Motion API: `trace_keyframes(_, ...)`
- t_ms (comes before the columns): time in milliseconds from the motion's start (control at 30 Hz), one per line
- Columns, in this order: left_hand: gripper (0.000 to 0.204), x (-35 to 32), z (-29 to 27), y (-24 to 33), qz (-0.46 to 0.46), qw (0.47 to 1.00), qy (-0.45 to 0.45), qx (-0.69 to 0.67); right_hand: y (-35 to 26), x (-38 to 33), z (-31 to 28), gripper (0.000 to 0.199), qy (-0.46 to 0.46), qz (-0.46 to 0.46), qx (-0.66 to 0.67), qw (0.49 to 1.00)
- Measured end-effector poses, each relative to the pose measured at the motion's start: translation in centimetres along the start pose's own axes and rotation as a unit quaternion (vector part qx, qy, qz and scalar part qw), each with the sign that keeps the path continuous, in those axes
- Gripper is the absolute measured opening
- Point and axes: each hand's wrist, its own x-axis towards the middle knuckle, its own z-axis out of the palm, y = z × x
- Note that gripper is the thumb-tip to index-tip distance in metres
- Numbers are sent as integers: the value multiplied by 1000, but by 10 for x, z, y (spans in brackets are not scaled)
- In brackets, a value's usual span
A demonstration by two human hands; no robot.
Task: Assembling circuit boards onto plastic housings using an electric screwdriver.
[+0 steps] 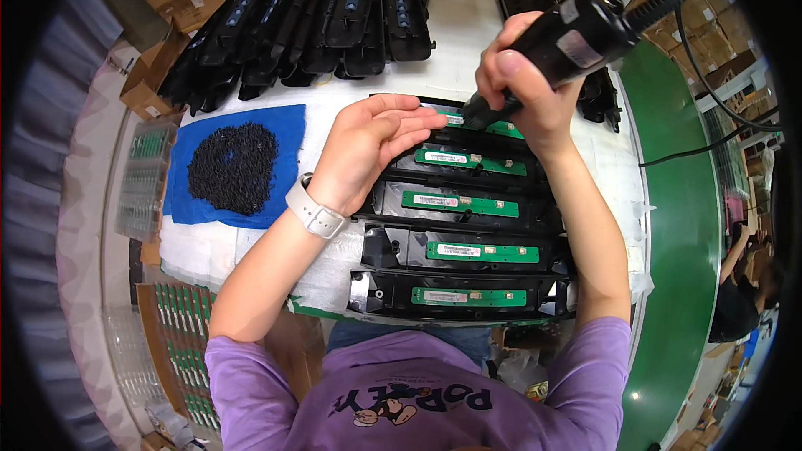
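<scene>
Purple short-sleeved shirt (418, 401) with cartoon print, seemingly white watch (313, 213) on left wrist

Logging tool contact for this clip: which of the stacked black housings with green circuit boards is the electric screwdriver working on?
The farthest housing, top of the row: the electric screwdriver in the right hand meets it while the left hand steadies it.

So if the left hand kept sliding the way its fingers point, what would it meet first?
Most likely the tip of the black electric screwdriver held by the right hand, just past the left hand's fingers; depth is unclear.
</scene>
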Motion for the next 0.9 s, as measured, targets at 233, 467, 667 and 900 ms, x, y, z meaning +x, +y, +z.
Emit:
trace_keyframes(233,24,-4,-4,8,-9,995,-58,87,2,6,6,17,-32,7,-25,999)
trace_keyframes(467,19,-8,-1,5,-55,989,-92,100,1,1,4,18,-28,-6,-28,999)
trace_keyframes(667,7,-9,-3,2,-88,987,-107,83,-20,7,-16,19,40,-15,189,981)
trace_keyframes(900,13,-11,8,2,-89,988,-109,57,-57,9,-23,30,-39,-36,310,949)
